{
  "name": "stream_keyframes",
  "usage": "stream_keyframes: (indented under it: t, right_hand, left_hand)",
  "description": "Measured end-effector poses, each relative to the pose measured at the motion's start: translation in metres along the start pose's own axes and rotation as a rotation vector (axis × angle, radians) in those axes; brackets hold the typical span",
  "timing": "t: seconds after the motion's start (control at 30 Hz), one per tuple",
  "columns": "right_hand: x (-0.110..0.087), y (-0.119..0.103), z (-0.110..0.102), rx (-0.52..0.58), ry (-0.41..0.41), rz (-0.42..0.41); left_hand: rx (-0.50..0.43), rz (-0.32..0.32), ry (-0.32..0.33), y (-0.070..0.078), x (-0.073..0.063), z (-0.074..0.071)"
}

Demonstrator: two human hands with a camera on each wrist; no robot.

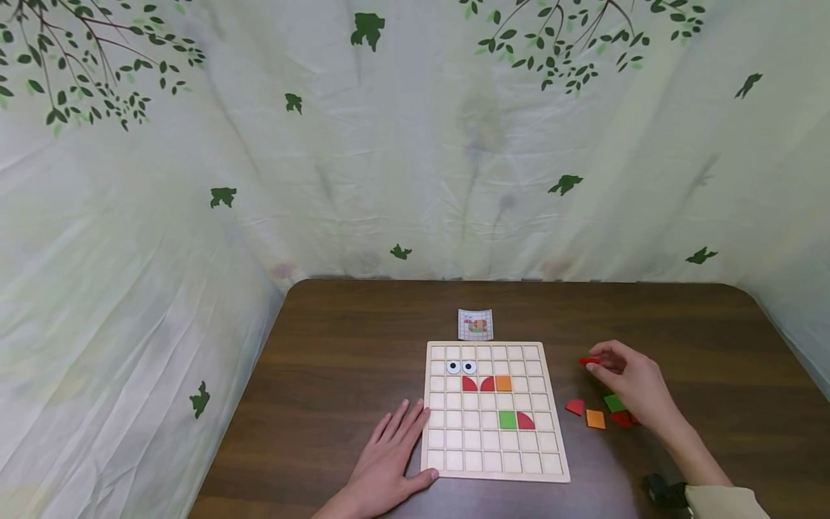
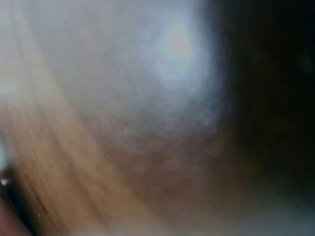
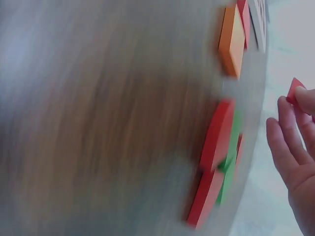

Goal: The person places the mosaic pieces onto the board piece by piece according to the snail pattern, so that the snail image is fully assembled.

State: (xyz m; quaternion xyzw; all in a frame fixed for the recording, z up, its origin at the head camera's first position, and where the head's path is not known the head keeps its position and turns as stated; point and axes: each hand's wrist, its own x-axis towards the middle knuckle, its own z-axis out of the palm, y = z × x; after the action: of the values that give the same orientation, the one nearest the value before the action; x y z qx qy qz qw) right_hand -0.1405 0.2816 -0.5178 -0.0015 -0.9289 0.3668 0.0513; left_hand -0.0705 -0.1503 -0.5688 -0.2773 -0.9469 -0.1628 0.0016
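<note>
My right hand (image 1: 632, 378) pinches a red piece (image 1: 588, 360) between thumb and fingers, to the right of the white grid board (image 1: 489, 465). The same red piece (image 3: 294, 90) shows at the fingertips in the right wrist view. My left hand (image 1: 389, 458) lies flat with spread fingers, its tips at the board's left edge. On the board are two eye pieces, several red quarter-round pieces (image 1: 526, 421), an orange square (image 1: 503, 383) and a green square (image 1: 508, 419). The left wrist view is blurred and shows mostly tabletop.
Loose pieces lie right of the board: a red one (image 1: 574, 407), an orange square (image 1: 595, 419), a green one (image 1: 614, 403) and more red ones (image 3: 218, 132). A small picture card (image 1: 475, 325) lies behind the board. A leaf-print curtain (image 1: 415, 144) hangs behind the brown table (image 1: 350, 324).
</note>
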Motion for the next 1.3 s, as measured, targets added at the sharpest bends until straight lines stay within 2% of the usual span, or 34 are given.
stream_keyframes:
  t: [0.3, 0.7, 0.93, 1.3]
  right_hand:
    - [0.004, -0.023, 0.024, 0.082, -0.019, -0.04]
    - [0.008, -0.053, 0.053, 0.22, -0.114, -0.11]
    - [0.009, -0.073, 0.071, 0.248, -0.172, -0.103]
    - [0.017, -0.095, 0.093, 0.275, -0.27, -0.171]
  left_hand:
    - [0.013, 0.015, 0.021, -0.002, 0.0, 0.002]
    - [-0.037, -0.023, -0.036, 0.001, 0.001, -0.003]
    - [-0.035, -0.032, -0.047, 0.001, 0.0, -0.001]
    - [-0.01, 0.004, 0.001, -0.001, 0.0, 0.0]
